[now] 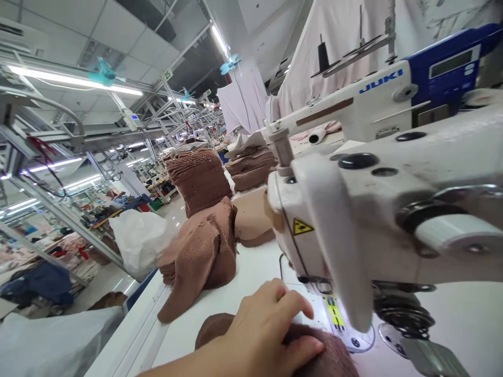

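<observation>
My left hand lies palm down on a brown fleece fabric piece at the near edge of the white table, its fingers curled over the cloth and gripping it. The fingertips sit just left of the needle plate of a white sewing machine, whose head fills the right side of the view. A yellow guide strip is stuck on the bed beside the plate. My right hand is out of sight.
A floppy pile of brown fabric pieces lies on the table beyond my hand, with a taller stack behind it. A white plastic bag hangs at the table's left edge. A second sewing machine, marked JUKI, stands behind.
</observation>
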A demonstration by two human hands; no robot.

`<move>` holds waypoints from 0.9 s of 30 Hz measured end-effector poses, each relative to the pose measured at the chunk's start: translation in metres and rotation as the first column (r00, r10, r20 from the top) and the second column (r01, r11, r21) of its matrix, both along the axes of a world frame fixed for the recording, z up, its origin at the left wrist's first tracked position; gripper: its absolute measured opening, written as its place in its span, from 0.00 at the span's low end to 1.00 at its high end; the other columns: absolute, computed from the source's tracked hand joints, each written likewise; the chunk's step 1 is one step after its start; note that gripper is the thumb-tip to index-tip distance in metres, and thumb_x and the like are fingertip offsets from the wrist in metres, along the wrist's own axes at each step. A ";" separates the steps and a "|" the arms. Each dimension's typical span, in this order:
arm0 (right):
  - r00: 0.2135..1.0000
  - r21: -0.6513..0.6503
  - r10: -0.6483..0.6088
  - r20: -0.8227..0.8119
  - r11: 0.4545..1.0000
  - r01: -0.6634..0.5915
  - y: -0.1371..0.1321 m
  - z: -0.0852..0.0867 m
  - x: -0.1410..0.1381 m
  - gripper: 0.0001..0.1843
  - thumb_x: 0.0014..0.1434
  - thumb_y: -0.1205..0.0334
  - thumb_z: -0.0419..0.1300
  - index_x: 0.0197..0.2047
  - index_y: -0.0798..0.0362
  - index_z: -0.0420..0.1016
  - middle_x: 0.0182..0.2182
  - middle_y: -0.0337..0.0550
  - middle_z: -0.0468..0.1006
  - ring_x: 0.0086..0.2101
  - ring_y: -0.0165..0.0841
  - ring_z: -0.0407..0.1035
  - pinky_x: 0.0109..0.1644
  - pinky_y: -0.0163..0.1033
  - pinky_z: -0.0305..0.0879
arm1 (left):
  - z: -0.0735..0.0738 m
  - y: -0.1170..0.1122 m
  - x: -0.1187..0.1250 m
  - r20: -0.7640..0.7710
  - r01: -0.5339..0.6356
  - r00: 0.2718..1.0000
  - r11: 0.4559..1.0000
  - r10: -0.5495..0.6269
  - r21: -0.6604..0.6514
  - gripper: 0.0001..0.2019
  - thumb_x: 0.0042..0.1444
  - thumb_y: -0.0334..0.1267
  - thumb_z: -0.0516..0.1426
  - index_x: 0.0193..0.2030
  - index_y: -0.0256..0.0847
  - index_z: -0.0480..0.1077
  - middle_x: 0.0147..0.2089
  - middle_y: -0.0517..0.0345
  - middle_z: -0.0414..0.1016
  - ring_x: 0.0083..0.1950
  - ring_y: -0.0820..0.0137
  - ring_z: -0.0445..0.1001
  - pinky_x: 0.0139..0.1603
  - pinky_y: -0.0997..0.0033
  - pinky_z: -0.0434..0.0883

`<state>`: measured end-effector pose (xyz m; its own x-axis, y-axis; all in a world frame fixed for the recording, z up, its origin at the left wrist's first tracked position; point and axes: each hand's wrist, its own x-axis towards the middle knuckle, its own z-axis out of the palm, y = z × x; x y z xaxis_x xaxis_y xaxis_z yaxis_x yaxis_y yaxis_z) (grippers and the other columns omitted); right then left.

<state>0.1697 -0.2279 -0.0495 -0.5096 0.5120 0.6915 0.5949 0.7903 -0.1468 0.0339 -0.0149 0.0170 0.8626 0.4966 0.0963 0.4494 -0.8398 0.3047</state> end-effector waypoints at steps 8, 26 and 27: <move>1.000 -0.050 0.024 0.001 0.998 -0.024 -0.002 -0.014 0.009 0.20 0.70 0.47 0.50 0.57 0.51 0.64 0.46 0.47 0.69 0.44 0.42 0.66 0.35 0.43 0.73 | -0.009 -0.011 0.008 0.054 0.367 0.863 0.697 -0.503 0.615 0.10 0.64 0.34 0.47 0.34 0.36 0.66 0.32 0.63 0.74 0.30 0.75 0.68 0.34 0.75 0.67; 0.988 -0.087 -0.092 -0.123 0.993 0.082 0.029 -0.035 0.009 0.19 0.70 0.48 0.51 0.56 0.51 0.64 0.47 0.47 0.67 0.44 0.43 0.65 0.42 0.47 0.70 | -0.022 0.019 0.006 -0.029 0.481 0.821 0.664 -0.570 0.573 0.16 0.67 0.37 0.39 0.49 0.30 0.62 0.45 0.56 0.73 0.49 0.74 0.69 0.55 0.79 0.64; 0.978 -0.055 -0.106 -0.178 0.994 0.098 0.043 -0.047 0.006 0.19 0.70 0.47 0.51 0.57 0.50 0.63 0.46 0.46 0.67 0.44 0.43 0.64 0.41 0.47 0.71 | -0.023 0.019 0.005 -0.049 0.495 0.819 0.663 -0.571 0.562 0.17 0.68 0.38 0.39 0.49 0.30 0.62 0.46 0.55 0.73 0.49 0.74 0.70 0.56 0.79 0.63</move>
